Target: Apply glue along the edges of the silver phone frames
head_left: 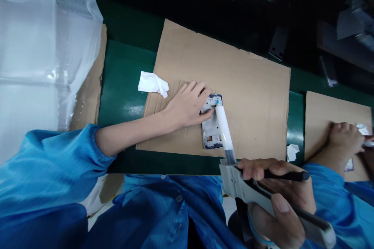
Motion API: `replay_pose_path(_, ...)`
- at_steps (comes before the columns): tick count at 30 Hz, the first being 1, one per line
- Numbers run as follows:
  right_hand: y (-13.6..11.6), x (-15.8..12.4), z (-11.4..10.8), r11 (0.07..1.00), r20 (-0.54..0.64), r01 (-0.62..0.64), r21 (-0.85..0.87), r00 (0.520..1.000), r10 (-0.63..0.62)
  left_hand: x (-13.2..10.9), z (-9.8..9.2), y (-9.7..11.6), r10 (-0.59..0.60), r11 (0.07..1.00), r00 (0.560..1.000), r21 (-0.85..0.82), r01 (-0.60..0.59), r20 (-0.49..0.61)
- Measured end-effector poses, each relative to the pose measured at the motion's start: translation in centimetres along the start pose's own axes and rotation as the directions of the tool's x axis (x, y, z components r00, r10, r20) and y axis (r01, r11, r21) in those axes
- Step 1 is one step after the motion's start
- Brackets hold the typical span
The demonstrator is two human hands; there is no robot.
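Note:
A metal phone frame [210,130] lies flat on the brown cardboard sheet [251,97], its top end partly hidden by fingers. My left hand [189,105] grips its upper left side, fingers curled over the edge and thumb on its face. In my right hand [277,190] is a grey dispensing gun [242,186] with a black lever, fingers wrapped around it. Its white syringe barrel [224,128] points up and away, over the frame's right side. The blue nozzle [217,102] is at the frame's upper part; whether it touches, I cannot tell.
A crumpled white wipe [152,83] lies at the cardboard's left edge, another wipe [292,152] at its right. White plastic wrapping [37,46] covers the far left. At right, a co-worker's hand [346,138] works over another cardboard sheet [336,109]. Phone parts [279,42] lie on the dark area behind.

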State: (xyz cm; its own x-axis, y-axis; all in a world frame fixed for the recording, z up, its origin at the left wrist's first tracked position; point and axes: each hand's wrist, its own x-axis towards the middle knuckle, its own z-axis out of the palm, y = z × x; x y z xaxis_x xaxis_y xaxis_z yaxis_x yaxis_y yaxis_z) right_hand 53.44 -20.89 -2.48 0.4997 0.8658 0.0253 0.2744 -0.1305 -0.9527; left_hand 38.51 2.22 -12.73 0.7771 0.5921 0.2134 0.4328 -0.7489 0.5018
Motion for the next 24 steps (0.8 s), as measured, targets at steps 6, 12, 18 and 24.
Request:
replay_pose_path(6,0.29,-0.55,-0.30,0.989,-0.010,-0.019,0.143,1.000,0.021,0.01,-0.01,0.03,0.001,1.000,1.000,0.011,-0.001,0.005)
replay_pose_path(12,-0.23,-0.50,-0.07,0.985,0.018,-0.025,0.169,1.000,0.023,0.03,-0.05,0.06,-0.006,0.999,1.000,0.035,0.005,0.016)
replay_pose_path(18,-0.43,-0.54,0.27,0.987,-0.036,-0.045,0.156,0.998,0.052,0.03,-0.12,0.08,-0.014,1.000,1.000,0.020,0.013,0.028)
replay_pose_path(24,-0.23,-0.71,-0.39,0.984,0.000,-0.069,0.165,0.998,0.070,0.06,-0.20,0.12,-0.017,1.000,0.999,0.019,0.017,0.039)
